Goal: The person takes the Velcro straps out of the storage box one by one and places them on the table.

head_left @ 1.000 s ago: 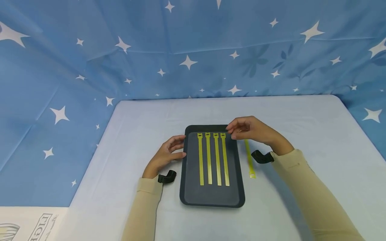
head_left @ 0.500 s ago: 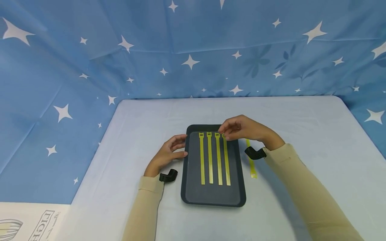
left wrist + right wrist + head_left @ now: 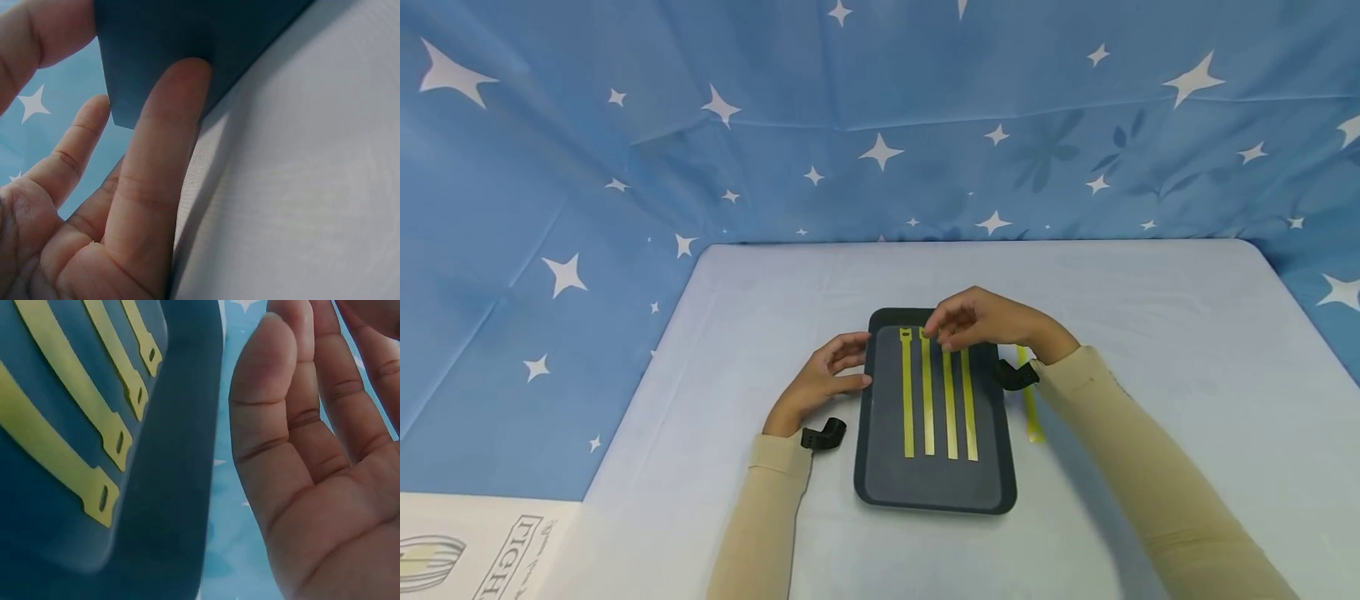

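A dark grey rectangular tray [image 3: 887,479] lies in the middle of the table. Several yellow strap-style cable ties [image 3: 907,400] run side by side down its floor, their slotted heads toward the far end. My left hand [image 3: 820,379] is at the tray's left side; in the left wrist view its thumb [image 3: 169,119] rests against the tray wall. My right hand [image 3: 976,321] hovers over the far end, fingers loosely bent with nothing between them, and covers some tie heads in the head view. The right wrist view shows those slotted heads [image 3: 115,440] beside the hand.
One more yellow cable tie [image 3: 1032,408] lies on the white tablecloth [image 3: 1150,317] just right of the tray, partly behind my right wrist. A blue star-printed curtain [image 3: 880,83] hangs behind the table. A printed sheet [image 3: 490,550] shows at the lower left corner.
My right hand has moved left from the tray's far right corner across the far end, over the tie heads. The left hand stays at the tray's side. The head view has shifted slightly.
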